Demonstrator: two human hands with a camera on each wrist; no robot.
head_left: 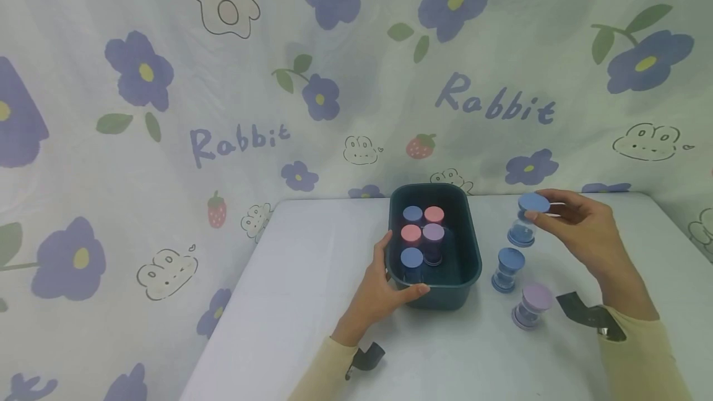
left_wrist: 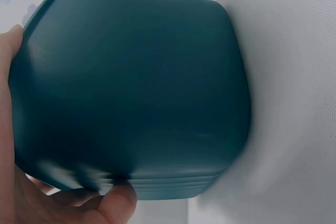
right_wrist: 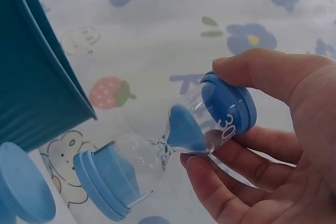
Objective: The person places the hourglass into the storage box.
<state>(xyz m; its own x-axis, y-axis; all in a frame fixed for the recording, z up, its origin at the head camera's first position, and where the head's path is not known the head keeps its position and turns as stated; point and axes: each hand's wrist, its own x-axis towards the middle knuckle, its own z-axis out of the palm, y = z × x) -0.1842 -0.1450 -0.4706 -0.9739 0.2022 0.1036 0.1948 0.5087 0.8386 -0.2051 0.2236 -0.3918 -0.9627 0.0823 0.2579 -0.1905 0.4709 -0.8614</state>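
The right hand [head_left: 579, 228] held a blue sand timer [head_left: 526, 220] by its top cap, thumb and curled fingers [right_wrist: 236, 161] pinching that cap, which bore the figure 30; the timer hung above the desk [head_left: 301, 302], to the right of the dark green tub [head_left: 465, 228]. The left hand [head_left: 379, 289] gripped the tub's near left corner, thumb along the near rim and fingers curled round the left wall. Inside the tub five timers stood upright: two blue-capped, two pink-capped and one purple-capped [head_left: 432, 234]. On the desk to the right of the tub, a second blue timer [head_left: 508, 270] stood upright, with a purple timer [head_left: 531, 306] nearer than it. A floral cloth [head_left: 167, 110] hung behind.
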